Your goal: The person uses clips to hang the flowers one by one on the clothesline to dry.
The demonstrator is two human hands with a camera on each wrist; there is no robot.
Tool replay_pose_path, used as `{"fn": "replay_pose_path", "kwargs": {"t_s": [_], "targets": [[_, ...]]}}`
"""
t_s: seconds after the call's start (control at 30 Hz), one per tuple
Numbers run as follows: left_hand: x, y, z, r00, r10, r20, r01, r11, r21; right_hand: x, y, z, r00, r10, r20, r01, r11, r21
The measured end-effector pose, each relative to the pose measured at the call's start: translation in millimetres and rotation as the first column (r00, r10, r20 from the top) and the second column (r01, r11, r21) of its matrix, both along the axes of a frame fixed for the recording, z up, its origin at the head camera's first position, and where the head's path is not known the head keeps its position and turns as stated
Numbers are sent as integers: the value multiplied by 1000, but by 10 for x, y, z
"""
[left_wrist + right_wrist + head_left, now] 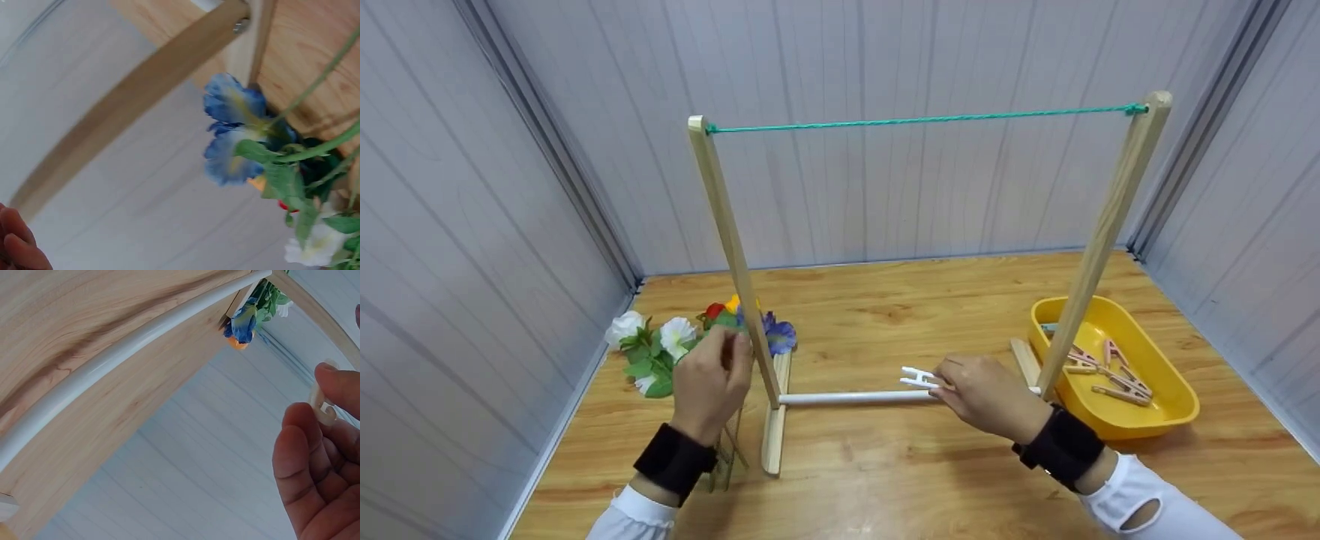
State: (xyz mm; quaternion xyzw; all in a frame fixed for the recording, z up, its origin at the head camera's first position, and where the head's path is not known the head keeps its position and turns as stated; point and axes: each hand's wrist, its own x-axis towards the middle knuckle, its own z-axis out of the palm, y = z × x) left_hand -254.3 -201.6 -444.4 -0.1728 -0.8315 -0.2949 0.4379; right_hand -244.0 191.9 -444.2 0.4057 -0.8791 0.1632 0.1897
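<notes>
1 white clothespin (926, 381) in R hand (986, 394), pinched betw. thumb & fingers, tip twd. L hand (706, 382) but well apart from it. L fingers curled, can't tell if gripping anything; nr. frame's L post (733, 240) & flowers (679, 335). Yellow tray (1140, 431) w/ more pegs (1123, 394) on desk (900, 480), R side.

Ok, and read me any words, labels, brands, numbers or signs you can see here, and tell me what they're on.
None: no word, label, brand, number or sign can be read in any view.
No lettering shows on the white clothespin in the right hand, the yellow basin or the wooden frame.
A tiny pale spot on the right black wristband is too small to make out.
</notes>
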Motion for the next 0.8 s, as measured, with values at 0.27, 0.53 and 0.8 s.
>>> {"fn": "replay_pose_path", "kwargs": {"t_s": [0.27, 0.53, 0.8], "targets": [[-86, -243, -109, 929, 138, 344, -128, 990, -53, 17, 15, 2, 999, -15, 32, 15, 1000, 9], [-138, -389, -176, 684, 154, 713, -44, 985, -170, 10, 15, -27, 1000, -10, 23, 10, 1000, 10], [-136, -420, -284, 568, 200, 798, -11, 972, -236, 17, 17, -41, 999, -8, 46, 8, 1000, 13]]}}
